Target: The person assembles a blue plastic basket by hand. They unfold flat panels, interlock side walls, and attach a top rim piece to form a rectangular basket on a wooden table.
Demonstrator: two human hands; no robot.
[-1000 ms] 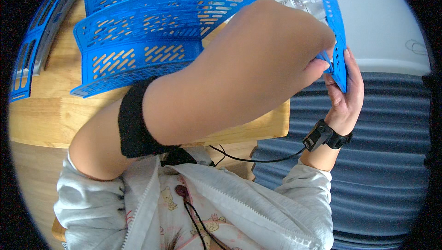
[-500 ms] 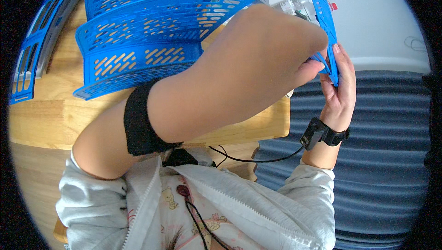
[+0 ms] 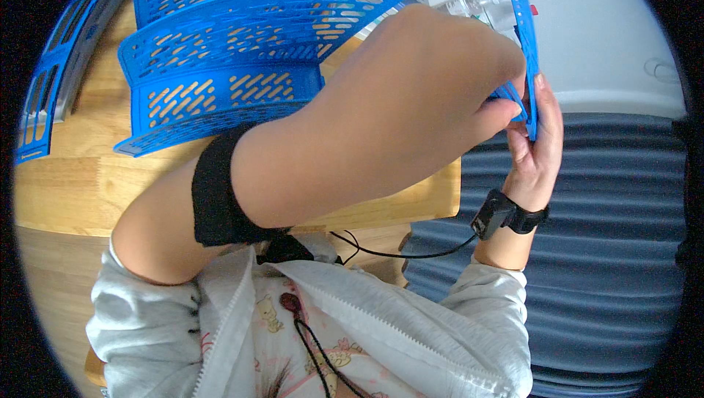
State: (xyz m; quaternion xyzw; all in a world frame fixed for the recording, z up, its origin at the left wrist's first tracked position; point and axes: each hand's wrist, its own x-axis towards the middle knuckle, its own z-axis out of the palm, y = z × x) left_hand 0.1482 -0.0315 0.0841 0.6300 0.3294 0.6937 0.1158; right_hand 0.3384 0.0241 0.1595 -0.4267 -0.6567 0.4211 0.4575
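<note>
A blue slotted plastic panel stands nearly edge-on at the right, beyond the table's corner. My left hand reaches across from the lower left, its fingers closed at the panel's lower end on a blue edge; most of its fingertips are hidden behind the hand. Thumb on one side and fingers on the other, my right hand grips the same lower end. Behind my left forearm is a blue perforated file rack with several upright dividers, partly covered by the arm.
Another blue slotted panel leans at the far left of the wooden table. A clear bottle lies behind my left hand. Dark blue pleated cloth hangs at the right. A black cable runs from my right wrist.
The panel at the right has turned a little more upright and edge-on. Both hands keep their hold, and the right hand has shifted slightly left.
</note>
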